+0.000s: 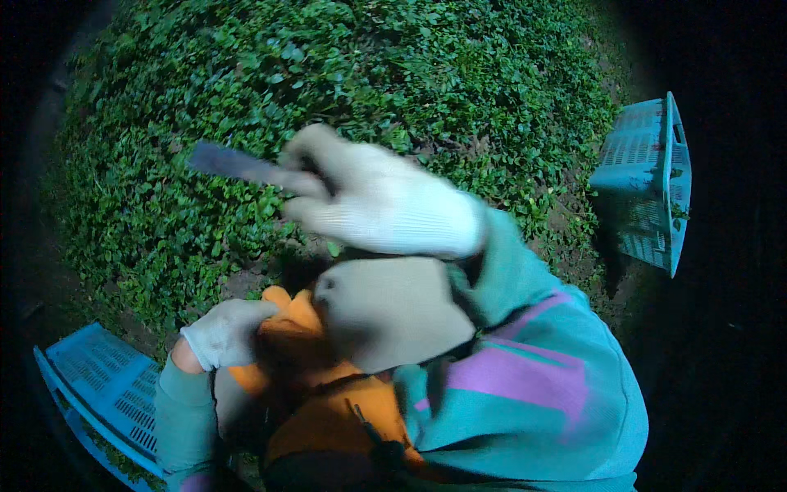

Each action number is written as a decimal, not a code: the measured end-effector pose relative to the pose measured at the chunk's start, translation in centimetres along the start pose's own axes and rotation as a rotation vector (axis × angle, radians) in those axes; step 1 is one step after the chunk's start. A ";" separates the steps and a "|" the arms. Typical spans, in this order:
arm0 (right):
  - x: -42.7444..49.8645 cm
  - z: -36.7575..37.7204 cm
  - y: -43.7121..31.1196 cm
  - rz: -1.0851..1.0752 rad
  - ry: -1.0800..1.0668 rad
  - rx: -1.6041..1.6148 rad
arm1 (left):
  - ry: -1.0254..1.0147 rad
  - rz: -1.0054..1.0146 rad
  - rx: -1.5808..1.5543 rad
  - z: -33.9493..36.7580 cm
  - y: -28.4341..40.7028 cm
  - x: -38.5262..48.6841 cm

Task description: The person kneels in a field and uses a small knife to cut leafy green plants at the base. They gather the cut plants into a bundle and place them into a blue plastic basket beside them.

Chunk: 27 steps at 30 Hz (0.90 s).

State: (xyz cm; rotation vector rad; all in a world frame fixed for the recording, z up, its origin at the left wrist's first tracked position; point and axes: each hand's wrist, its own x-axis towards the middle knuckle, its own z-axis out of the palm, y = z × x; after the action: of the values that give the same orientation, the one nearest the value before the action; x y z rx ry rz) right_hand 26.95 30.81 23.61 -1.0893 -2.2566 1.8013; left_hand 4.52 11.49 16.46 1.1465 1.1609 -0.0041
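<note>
My right hand (387,203), in a white knit glove, is blurred above the low green plants. Its fingers are closed around a flat, dark blade-like tool (233,165) that points left; blur hides its exact kind. My left hand (230,332), also gloved in white, is low and to the left, by my lap. Its thumb side presses on bunched orange cloth (298,313), and the other fingers are in shadow. Between the hands is my bent knee in beige trousers (393,307). More orange cloth lies across my lap.
Dense leafy plants (246,80) cover the ground ahead, with bare soil (569,221) at their right edge. A light blue slatted plastic crate (636,178) is tipped at the right, leaves on its rim. Another blue crate (104,381) at lower left has greenery inside. Darkness surrounds the lit patch.
</note>
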 end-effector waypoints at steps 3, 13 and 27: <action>3.0 0.1 2.1 -0.193 0.015 -0.042 | 0.085 0.080 0.284 -0.1 0.4 1.3; -3.7 -1.4 19.9 -0.204 0.470 -0.102 | 0.097 -0.022 0.167 -3.7 4.2 7.8; -12.7 -7.5 29.0 0.345 1.108 -0.118 | 0.170 0.808 0.999 2.2 21.3 35.0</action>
State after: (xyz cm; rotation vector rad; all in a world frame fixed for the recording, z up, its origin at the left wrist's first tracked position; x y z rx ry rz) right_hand 53.91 32.09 5.35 -1.9209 -1.5216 0.7099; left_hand 33.60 38.59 6.31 2.4875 0.7383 0.1505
